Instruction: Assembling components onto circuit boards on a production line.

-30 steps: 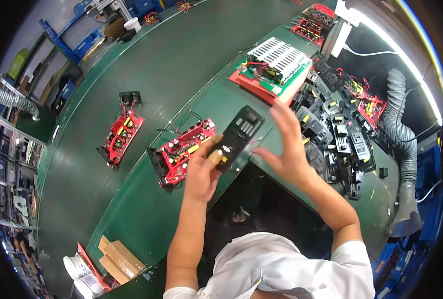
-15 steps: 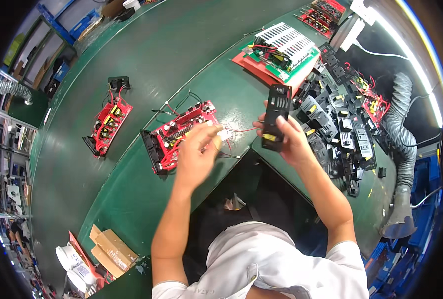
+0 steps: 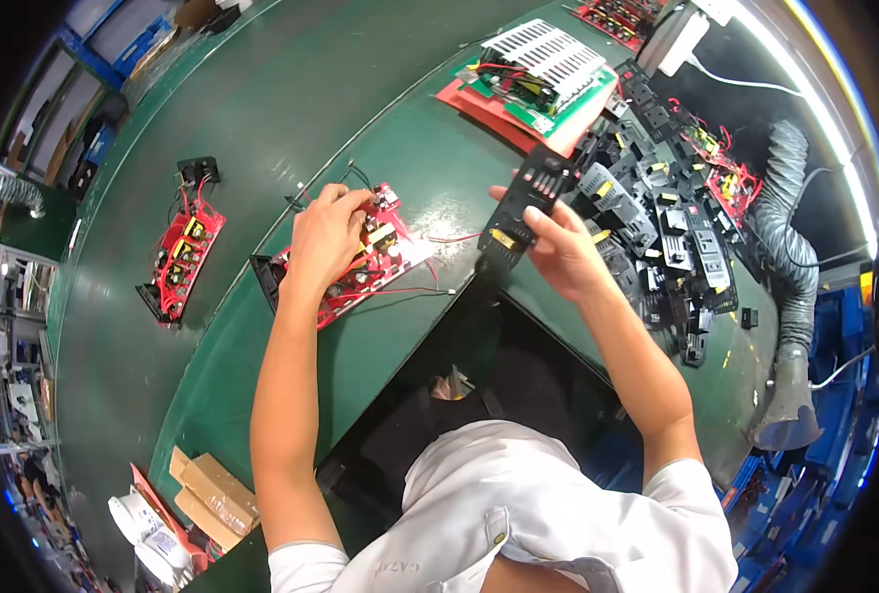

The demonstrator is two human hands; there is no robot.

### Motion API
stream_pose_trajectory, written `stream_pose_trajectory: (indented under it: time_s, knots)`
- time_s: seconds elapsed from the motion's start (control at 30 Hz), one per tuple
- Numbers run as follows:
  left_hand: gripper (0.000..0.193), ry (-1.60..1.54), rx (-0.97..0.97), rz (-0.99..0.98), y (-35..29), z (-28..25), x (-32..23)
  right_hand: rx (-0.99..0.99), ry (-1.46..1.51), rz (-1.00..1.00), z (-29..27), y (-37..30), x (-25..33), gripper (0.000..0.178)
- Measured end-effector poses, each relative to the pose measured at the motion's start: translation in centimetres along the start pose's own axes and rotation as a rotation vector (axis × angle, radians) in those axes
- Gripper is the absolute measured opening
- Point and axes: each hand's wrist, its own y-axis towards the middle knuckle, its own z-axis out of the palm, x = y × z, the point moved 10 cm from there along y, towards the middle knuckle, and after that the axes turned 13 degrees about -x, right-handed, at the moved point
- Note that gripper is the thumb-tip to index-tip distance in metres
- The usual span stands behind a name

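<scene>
1. Two bare hands work over a green bench [image 3: 261,138] in the head view; the right hand [image 3: 558,247] grips a long black slotted plastic panel [image 3: 519,203], tilted, thumb on its face.
2. The left hand [image 3: 329,235] bends its fingers over a red circuit board with yellow components [image 3: 371,271], lying on the bench left of the panel; whether it grips, I cannot tell.
3. Farther left lies a narrower red circuit assembly with a black end piece [image 3: 188,259].
4. Right of the panel spreads a heap of black and grey plastic panels [image 3: 657,222].
</scene>
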Motion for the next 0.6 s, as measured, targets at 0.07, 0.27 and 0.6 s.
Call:
stream_pose_trajectory:
  time_s: [0.07, 0.27, 0.6]
  knots:
    - [0.027, 0.001, 0.011, -0.022, -0.6, -0.2, 0.5, -0.023, -0.007, -0.016, -0.5, 0.1, 0.4, 0.069]
    - [0.054, -0.904, -0.11, -0.234, -3.1, -2.8, -4.7, 0.05, -0.098, -0.222, 4.7, -1.9, 1.8, 0.078]
    - [0.056, -0.888, 0.449, -0.16, -5.2, -0.1, -7.9, 0.599, -0.15, 0.307, 6.2, -6.6, -2.3, 0.113]
